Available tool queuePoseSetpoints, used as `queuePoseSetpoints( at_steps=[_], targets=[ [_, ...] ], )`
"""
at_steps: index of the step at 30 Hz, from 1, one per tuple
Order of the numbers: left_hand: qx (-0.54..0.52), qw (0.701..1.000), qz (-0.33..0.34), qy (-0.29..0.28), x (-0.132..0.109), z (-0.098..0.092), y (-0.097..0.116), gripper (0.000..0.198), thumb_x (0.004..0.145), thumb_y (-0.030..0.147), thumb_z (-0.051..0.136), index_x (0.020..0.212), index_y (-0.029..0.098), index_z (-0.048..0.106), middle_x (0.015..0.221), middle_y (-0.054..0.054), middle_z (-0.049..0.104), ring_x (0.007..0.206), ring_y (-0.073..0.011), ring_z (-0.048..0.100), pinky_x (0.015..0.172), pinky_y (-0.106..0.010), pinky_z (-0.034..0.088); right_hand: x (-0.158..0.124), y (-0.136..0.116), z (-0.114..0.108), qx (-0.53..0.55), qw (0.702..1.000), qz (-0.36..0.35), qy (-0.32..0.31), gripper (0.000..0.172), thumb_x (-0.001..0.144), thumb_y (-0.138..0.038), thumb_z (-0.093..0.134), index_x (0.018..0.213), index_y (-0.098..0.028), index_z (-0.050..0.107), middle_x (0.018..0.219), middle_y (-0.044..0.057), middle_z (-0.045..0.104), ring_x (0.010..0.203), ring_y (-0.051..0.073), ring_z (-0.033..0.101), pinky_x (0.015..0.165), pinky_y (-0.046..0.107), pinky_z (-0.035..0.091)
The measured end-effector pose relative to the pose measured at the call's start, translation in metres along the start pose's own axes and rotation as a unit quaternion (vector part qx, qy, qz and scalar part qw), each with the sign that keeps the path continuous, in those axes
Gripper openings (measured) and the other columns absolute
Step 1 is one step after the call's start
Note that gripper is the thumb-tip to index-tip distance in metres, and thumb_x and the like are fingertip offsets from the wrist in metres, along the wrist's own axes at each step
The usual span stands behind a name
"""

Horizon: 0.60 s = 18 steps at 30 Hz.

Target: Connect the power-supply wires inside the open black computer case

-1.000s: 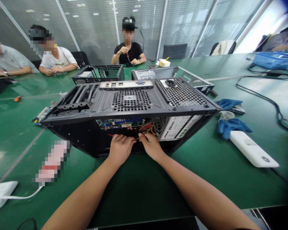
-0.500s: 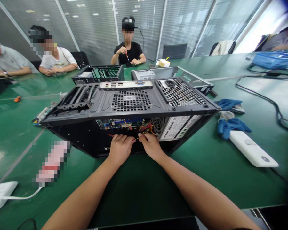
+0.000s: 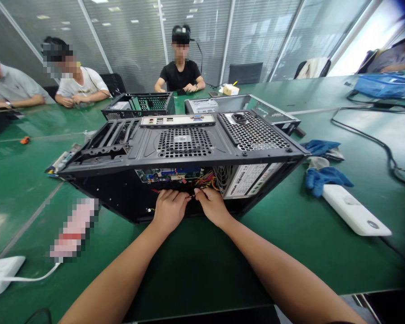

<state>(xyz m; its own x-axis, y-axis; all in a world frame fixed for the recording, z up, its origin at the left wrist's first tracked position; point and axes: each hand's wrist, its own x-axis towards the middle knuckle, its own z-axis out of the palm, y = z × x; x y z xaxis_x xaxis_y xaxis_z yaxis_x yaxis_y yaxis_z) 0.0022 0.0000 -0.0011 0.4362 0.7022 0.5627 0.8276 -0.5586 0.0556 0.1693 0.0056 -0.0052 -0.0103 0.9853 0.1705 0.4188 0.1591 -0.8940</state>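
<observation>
A black computer case [image 3: 185, 144] lies on its side on the green table [image 3: 195, 261], its open side toward me. My left hand [image 3: 168, 208] and my right hand [image 3: 213, 206] reach into the opening side by side, fingers curled down among red and yellow wires [image 3: 205, 180]. The fingertips are hidden inside the case, so what they grip does not show. A circuit board [image 3: 168, 173] and a power supply with a white label [image 3: 246, 177] sit behind the hands.
Blue gloves [image 3: 326, 176] and a white flat device [image 3: 356, 210] lie to the right. A white adapter [image 3: 2, 275] with a cord sits at the left. Two more open cases [image 3: 140, 103] stand behind. Three people sit at the far side. Black cables [image 3: 384, 144] run at the right.
My hands stay in the same place inside the case. The person in black across the table has lowered both hands to the table.
</observation>
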Motion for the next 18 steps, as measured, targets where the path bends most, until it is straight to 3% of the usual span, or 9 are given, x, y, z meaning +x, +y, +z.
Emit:
queuePoseSetpoints(
  at_steps=[18],
  targets=[
    [0.01,1.0,0.001,-0.006,0.0,0.0002,-0.0003,0.022,0.095,0.027,0.048,0.089,0.019,0.067,0.071,-0.004,0.063,0.069,-0.0187,0.056,0.067,-0.032,0.037,0.0001,-0.0022,-0.0011,0.007,1.0,-0.013,-0.005,0.037,0.088,-0.044,0.044,0.062,-0.021,0.055,0.062,0.0,0.057,0.065,0.018,0.057,0.068,0.03,0.042]
  ],
)
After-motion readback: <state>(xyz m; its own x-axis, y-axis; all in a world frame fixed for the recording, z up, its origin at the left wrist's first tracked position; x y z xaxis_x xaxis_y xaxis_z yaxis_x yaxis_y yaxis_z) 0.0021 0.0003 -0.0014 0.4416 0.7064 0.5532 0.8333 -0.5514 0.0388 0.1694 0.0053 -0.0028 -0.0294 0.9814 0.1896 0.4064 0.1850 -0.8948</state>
